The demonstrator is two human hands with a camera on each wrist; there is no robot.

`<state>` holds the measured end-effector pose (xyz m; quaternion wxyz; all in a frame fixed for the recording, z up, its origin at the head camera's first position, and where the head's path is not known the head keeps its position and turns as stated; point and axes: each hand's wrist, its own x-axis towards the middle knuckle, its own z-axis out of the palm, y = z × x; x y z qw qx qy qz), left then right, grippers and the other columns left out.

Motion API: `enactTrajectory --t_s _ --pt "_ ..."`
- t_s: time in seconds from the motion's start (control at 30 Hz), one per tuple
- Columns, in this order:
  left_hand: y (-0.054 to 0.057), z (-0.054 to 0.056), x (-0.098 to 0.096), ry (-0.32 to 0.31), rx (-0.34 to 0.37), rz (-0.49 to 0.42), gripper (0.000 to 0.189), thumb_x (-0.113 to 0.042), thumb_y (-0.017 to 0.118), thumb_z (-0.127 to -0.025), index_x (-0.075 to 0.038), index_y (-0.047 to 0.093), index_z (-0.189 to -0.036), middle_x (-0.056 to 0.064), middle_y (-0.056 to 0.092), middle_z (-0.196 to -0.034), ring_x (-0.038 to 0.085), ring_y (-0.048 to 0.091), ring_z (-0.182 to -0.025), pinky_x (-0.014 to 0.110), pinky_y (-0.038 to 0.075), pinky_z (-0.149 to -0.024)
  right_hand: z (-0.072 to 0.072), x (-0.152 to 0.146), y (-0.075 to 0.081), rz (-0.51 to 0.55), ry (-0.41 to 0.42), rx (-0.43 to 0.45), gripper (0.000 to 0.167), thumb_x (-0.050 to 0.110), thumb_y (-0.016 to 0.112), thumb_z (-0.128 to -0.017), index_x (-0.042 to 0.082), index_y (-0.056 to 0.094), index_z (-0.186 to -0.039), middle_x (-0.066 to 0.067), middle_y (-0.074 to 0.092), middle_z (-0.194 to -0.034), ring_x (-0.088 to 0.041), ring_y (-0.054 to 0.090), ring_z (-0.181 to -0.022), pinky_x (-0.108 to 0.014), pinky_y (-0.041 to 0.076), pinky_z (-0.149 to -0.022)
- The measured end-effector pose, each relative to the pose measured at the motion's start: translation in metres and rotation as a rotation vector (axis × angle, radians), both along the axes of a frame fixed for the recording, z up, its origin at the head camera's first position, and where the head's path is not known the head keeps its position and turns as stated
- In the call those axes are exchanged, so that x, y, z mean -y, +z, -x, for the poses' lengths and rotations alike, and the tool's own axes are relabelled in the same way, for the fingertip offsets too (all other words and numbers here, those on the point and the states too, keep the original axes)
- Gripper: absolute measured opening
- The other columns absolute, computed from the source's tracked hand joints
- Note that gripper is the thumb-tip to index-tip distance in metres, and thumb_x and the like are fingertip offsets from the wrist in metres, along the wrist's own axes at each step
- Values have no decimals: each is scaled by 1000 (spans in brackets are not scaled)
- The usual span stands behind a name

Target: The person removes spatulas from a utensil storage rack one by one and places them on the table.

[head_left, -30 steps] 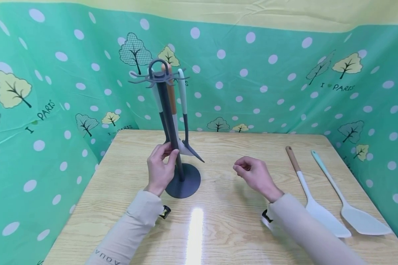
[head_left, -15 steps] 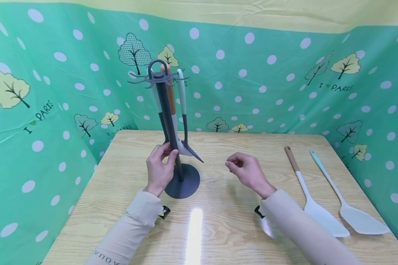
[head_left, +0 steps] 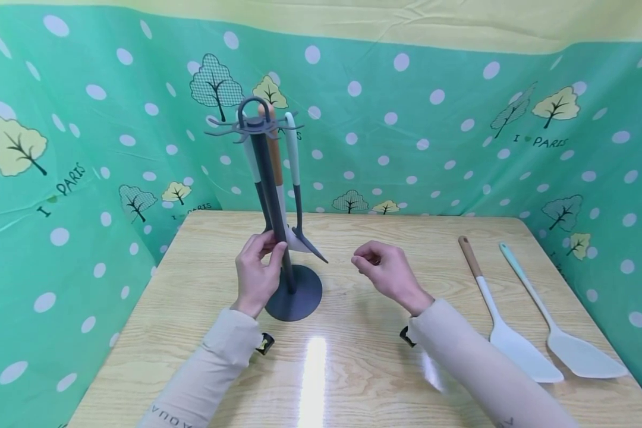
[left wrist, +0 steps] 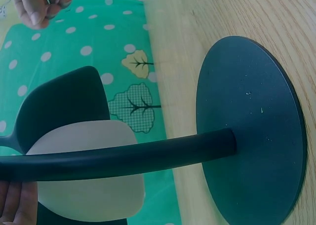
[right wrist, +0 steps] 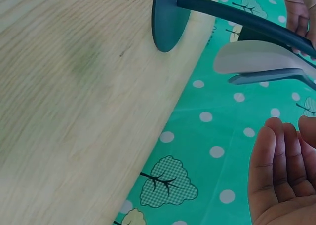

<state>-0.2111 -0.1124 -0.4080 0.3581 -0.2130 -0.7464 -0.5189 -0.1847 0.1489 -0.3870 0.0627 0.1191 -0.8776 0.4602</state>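
My left hand [head_left: 258,270] holds the dark upright pole of a utensil rack [head_left: 268,178], thumb on the near side and fingers behind it. The rack stands on a round dark base [left wrist: 252,121] and has a ring of hooks with a loop on top. Several utensils hang at its far side: a turner with a mint handle [head_left: 293,148] and dark head, a brown-handled one [head_left: 274,154] with a white head [right wrist: 252,57], and another with a mint handle. To the right of the rack, my right hand [head_left: 387,270] hovers with loosely curled fingers, holding nothing.
On the right side of the wooden table [head_left: 192,368] lie two white-headed turners, one with a brown handle [head_left: 469,255], the other with a mint handle [head_left: 512,260]. A green dotted curtain [head_left: 406,142] closes off the back and both sides.
My right hand has moved left, closer to the rack. The left hand keeps its hold on the pole, and the rack and utensils stay where they were.
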Motion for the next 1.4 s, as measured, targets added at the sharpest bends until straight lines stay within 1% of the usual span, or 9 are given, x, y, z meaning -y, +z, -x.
enactTrajectory --t_s 0.13,0.33,0.7,0.93,1.13,1.4 --pt "-1 1 1 0 2 -1 19 -2 69 -86 1 67 -105 11 64 -88 22 63 -80 17 54 -79 2 5 3 -1 11 -18 4 16 66 -91 14 69 -91 1 64 -74 -16 59 -66 -31 51 -57" --pt "-1 0 1 -1 4 1 20 -2 69 -86 1 67 -106 11 64 -89 22 63 -80 18 54 -79 3 13 9 5 27 -22 4 16 66 -91 15 69 -91 3 64 -74 -16 58 -66 -32 51 -57" --pt "0 0 1 -10 -3 -9 21 -1 69 -86 1 68 -106 12 65 -89 23 63 -80 17 53 -78 8 24 16 16 54 -44 4 17 66 -91 15 68 -90 3 63 -74 -15 57 -66 -32 51 -59" --pt "0 -1 2 -3 6 5 20 -3 69 -87 2 67 -106 10 64 -90 21 63 -81 17 54 -78 13 35 22 18 76 -50 4 17 66 -91 14 69 -91 3 64 -77 -14 59 -68 -31 52 -59" --pt "0 0 2 -2 2 3 20 -1 69 -86 1 67 -106 11 64 -89 22 63 -80 17 53 -78 18 43 27 15 86 -75 5 16 66 -91 13 69 -94 3 67 -84 -12 61 -73 -30 53 -64" --pt "1 0 1 -3 5 1 20 -4 69 -87 2 67 -106 11 64 -90 21 63 -81 17 53 -79 26 50 35 -12 88 -49 12 20 66 -91 10 67 -98 2 67 -88 -13 63 -78 -29 55 -72"
